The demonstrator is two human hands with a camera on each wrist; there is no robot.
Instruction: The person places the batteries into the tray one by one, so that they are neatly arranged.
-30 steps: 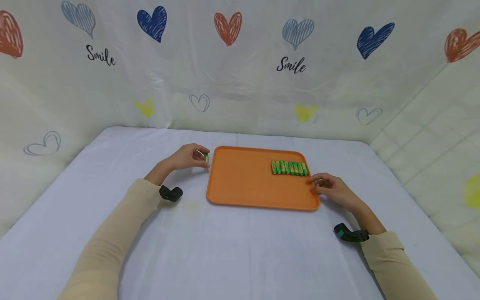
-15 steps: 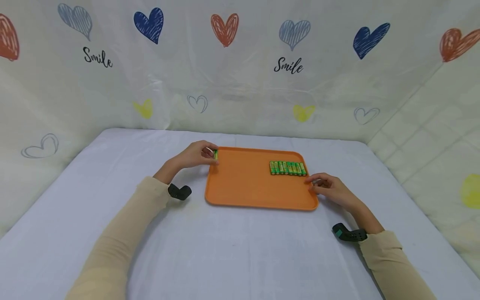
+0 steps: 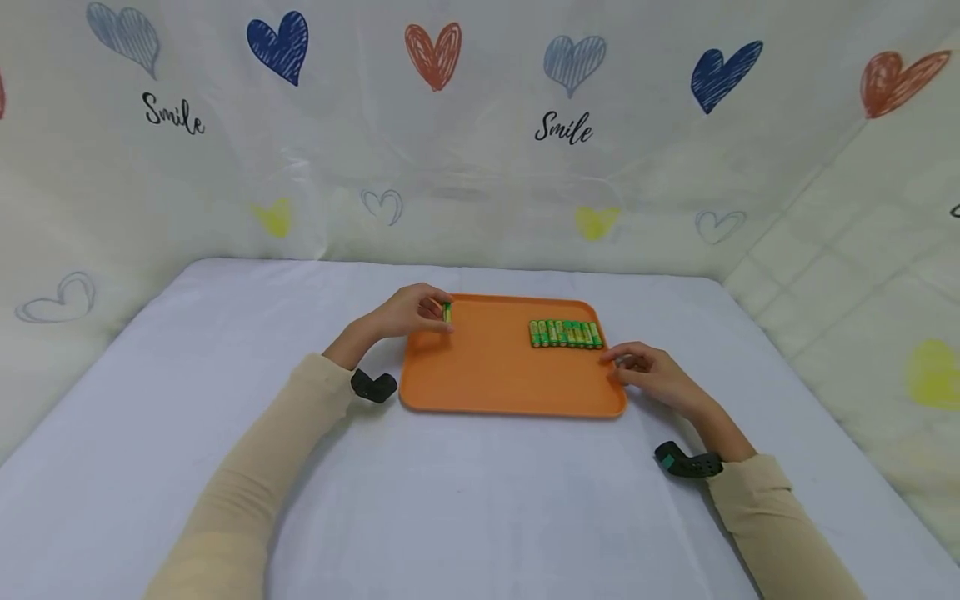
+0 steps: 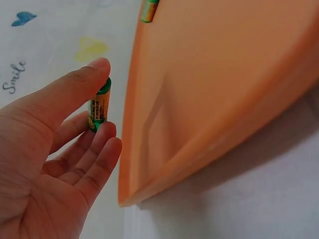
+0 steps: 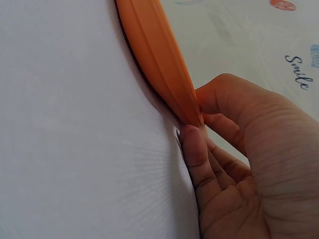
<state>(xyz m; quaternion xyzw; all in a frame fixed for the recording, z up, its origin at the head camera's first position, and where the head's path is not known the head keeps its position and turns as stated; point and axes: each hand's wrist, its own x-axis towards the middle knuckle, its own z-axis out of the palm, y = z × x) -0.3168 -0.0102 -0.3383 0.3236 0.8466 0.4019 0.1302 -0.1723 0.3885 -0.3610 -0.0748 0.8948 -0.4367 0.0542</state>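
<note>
My left hand [image 3: 411, 312] pinches a green and yellow battery [image 4: 99, 105] between thumb and fingertips. It holds the battery roughly upright over the far left corner of an orange tray [image 3: 487, 375]. On the tray's right side, several matching batteries [image 3: 566, 334] lie side by side in a neat row. At the tray's right edge is my right hand [image 3: 660, 377], thumb and fingers gripping the rim [image 5: 164, 64]. In the left wrist view, one battery [image 4: 149, 10] of the row shows at the top, partly cut off.
A white cloth [image 3: 480, 508] covers the table under the tray. Behind it hangs a pale backdrop [image 3: 480, 150] printed with hearts and "Smile" lettering. Each wrist bears a black band [image 3: 688, 461].
My left hand has carried the battery rightward, from beside the tray to over its far left corner. My right hand stays at the right rim. The head view has shifted slightly.
</note>
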